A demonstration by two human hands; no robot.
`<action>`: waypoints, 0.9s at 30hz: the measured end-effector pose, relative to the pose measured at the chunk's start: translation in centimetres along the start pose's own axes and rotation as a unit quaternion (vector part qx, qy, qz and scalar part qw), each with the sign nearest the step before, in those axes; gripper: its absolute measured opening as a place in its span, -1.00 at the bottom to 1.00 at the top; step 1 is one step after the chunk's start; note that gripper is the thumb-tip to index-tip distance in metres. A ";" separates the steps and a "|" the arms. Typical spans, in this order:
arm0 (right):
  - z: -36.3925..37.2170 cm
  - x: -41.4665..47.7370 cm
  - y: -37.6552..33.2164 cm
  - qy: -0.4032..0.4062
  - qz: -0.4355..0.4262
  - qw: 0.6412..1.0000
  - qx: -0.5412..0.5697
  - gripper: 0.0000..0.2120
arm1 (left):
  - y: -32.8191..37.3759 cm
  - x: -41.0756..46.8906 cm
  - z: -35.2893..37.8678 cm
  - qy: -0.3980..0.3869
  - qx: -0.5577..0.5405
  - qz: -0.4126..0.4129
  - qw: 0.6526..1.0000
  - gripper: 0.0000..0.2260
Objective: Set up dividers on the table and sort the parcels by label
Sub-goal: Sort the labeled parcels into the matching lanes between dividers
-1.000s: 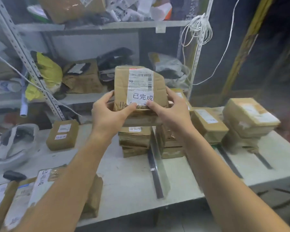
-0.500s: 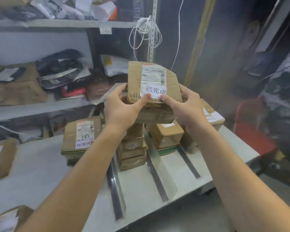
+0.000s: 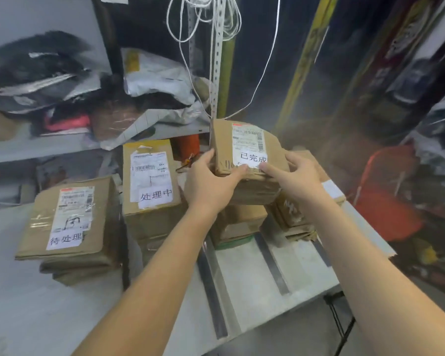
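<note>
A brown cardboard parcel (image 3: 249, 150) with a white label reading 已完成 is held up over the table, tilted towards me. My left hand (image 3: 211, 181) grips its left side, thumb on the label's lower edge. My right hand (image 3: 293, 176) grips its right side. Below it stands a stack of parcels (image 3: 238, 222) between two clear dividers (image 3: 216, 283) (image 3: 272, 265). Left of those stand a stack topped by a parcel labelled 处理中 (image 3: 150, 181) and another topped by a parcel labelled 待处理 (image 3: 67, 219). A further stack (image 3: 293, 217) sits at the right, partly hidden by my right arm.
The white table (image 3: 293, 273) ends close on the right, with a red chair (image 3: 388, 201) beyond its edge. A metal shelf (image 3: 36, 147) behind the table holds bags and packets. White cord (image 3: 203, 27) hangs from the shelf post above the parcel.
My view has swung right and closer to the table. The held parcel has come lower in my view, over the stack between the dividers, with both hands still on it.
</note>
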State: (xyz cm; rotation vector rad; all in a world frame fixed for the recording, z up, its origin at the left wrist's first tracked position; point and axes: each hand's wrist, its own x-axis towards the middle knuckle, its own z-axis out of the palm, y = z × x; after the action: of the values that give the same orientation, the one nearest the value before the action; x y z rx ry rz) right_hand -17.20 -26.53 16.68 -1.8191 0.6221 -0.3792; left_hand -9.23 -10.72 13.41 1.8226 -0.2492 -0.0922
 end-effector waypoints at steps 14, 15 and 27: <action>0.0 6.9 6.7 -0.131 0.016 0.990 -0.056 -0.46 | -4.3 -0.6 5.2 0.064 -0.019 -0.084 0.994 -0.32; 0.0 6.9 6.8 -0.133 0.012 0.989 -0.061 -0.47 | -4.5 -0.7 5.3 0.064 -0.019 -0.085 0.994 -0.32; -0.8 6.4 7.2 -0.131 0.007 0.988 -0.080 -0.45 | -3.4 -1.6 5.8 0.063 0.023 -0.085 0.994 -0.43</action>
State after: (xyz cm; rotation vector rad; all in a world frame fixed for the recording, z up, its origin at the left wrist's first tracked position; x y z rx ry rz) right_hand -14.11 -32.57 9.86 -1.9759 0.4938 -0.0788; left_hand -11.48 -15.07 8.46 1.8848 -0.0074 -0.0910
